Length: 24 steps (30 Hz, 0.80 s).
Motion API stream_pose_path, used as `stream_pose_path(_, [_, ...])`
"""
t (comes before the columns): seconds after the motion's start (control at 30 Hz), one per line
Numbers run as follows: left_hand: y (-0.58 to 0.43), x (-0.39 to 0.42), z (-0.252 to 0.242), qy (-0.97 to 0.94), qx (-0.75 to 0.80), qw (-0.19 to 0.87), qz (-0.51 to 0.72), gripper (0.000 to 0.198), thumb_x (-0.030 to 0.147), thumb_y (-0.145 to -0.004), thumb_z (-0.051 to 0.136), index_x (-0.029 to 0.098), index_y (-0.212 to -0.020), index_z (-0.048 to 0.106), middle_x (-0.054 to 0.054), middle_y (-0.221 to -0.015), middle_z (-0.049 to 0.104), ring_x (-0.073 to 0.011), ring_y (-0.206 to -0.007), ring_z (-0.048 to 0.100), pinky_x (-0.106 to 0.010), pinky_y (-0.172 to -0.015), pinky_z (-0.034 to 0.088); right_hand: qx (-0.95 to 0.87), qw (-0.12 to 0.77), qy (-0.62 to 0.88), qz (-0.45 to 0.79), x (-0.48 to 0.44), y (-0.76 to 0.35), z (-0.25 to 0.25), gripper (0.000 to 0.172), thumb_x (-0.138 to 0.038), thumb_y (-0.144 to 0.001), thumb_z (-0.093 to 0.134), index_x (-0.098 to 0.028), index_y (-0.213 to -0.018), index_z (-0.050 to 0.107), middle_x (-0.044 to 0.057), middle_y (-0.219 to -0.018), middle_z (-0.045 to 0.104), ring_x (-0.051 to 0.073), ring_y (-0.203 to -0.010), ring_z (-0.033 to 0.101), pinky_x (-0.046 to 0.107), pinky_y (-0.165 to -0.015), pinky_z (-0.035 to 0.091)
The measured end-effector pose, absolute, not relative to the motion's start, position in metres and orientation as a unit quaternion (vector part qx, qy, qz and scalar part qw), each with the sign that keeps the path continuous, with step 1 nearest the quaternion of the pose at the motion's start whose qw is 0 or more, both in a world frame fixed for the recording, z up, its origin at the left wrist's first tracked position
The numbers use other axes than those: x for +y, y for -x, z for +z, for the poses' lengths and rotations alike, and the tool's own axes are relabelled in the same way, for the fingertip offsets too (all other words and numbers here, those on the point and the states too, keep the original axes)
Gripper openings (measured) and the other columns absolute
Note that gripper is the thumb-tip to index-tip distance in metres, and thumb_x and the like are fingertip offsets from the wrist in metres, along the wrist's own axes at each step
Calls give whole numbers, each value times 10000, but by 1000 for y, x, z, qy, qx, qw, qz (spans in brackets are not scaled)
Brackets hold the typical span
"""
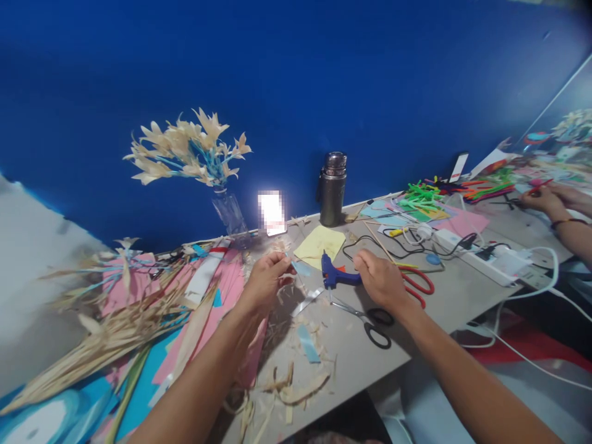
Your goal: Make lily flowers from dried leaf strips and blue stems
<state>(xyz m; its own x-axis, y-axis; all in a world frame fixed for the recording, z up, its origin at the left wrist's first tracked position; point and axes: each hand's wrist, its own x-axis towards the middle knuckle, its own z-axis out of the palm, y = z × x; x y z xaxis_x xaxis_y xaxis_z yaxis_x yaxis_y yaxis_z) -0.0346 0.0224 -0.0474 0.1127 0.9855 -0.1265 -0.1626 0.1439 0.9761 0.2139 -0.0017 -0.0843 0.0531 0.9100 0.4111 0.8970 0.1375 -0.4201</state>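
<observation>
1. Catching the scissors (356, 312) looks possible if the glue gun (340, 275), just beyond them over the bench (351, 361), dips; its nozzle (324, 254), if hot, could burn.
2. Right hand (382, 277): closed round the gun's handle.
3. Left hand (271, 272): thumb and finger pinched on a thin pale stem (294, 265).
4. Beyond: yellow paper (326, 238).

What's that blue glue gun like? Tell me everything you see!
The glue gun is dark blue and looks like plastic. Its narrow, darker nozzle points up the picture, overlapping the yellow sheet. The handle juts rightward into the right hand, which seems curled around its end. An orange patch beside the handle may be the trigger. A pale, stick-like piece shows at its back, near the scissors. Whether it touches the table is hard to tell.
</observation>
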Motion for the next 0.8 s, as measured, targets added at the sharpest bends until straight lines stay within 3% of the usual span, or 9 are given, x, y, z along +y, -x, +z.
stream_pose_path(0.17, [39, 27, -54, -435, 466, 601, 483, 363, 413, -598, 845, 154, -671, 601, -10, -663, 621, -113, -620, 574, -226, -589, 443, -730, 206, 651, -36, 0, -214, -92, 364, -372, -1010, 453, -215, -733, 627, 44, -656, 675, 191, -595, 594, 306, -562, 236])
stream_pose_path(0.3, [40, 28, -55, -438, 467, 597, 484, 365, 419, -608, 841, 153, -669, 599, -14, -663, 623, -116, -626, 581, -226, -590, 451, -772, 205, 601, -22, 3, -218, -99, 129, -267, -943, 597, -195, -1027, 664, 76, -985, 732, 224, -882, 651, 292, -684, 369])
stream_pose_path(0.37, [40, 28, -55, -439, 468, 593, 486, 374, 429, -605, 843, 154, -661, 596, -14, -655, 620, -118, -623, 580, -229, -589, 454, -794, 165, 584, -34, 6, -218, -105, 223, -300, -883, 694, -184, -1071, 661, 99, -1035, 721, 273, -985, 623, 317, -744, 393])
stream_pose_path(0.47, [39, 30, -56, -440, 471, 587, 490, 381, 440, -607, 837, 154, -653, 590, -14, -650, 620, -114, -619, 569, -225, -584, 448, -815, 102, 569, -54, 14, -216, -113, 228, -296, -833, 757, -179, -1012, 678, 103, -965, 722, 309, -979, 595, 349, -771, 392])
stream_pose_path(0.57, [41, 33, -59, -438, 475, 581, 495, 380, 444, -612, 828, 156, -646, 583, -9, -645, 619, -112, -612, 561, -227, -585, 443, -827, 77, 553, -63, 20, -216, -117, 202, -204, -850, 707, -168, -1047, 682, 111, -975, 709, 307, -975, 579, 361, -786, 376])
stream_pose_path(0.67, [43, 37, -64, -425, 483, 579, 501, 386, 439, -595, 838, 154, -632, 580, -17, -648, 633, -118, -622, 578, -242, -617, 454, -826, 61, 556, -66, 21, -221, -116, 306, -141, -840, 648, -170, -1143, 670, 119, -1016, 688, 312, -996, 562, 370, -793, 356])
stream_pose_path(0.8, [42, 41, -70, -402, 468, 593, 517, 395, 417, -564, 868, 154, -611, 577, -5, -622, 623, -116, -622, 585, -260, -669, 471, -828, 68, 555, -47, 15, -230, -110, 378, -173, -840, 618, -176, -1216, 650, 123, -1046, 675, 308, -1020, 541, 373, -826, 358])
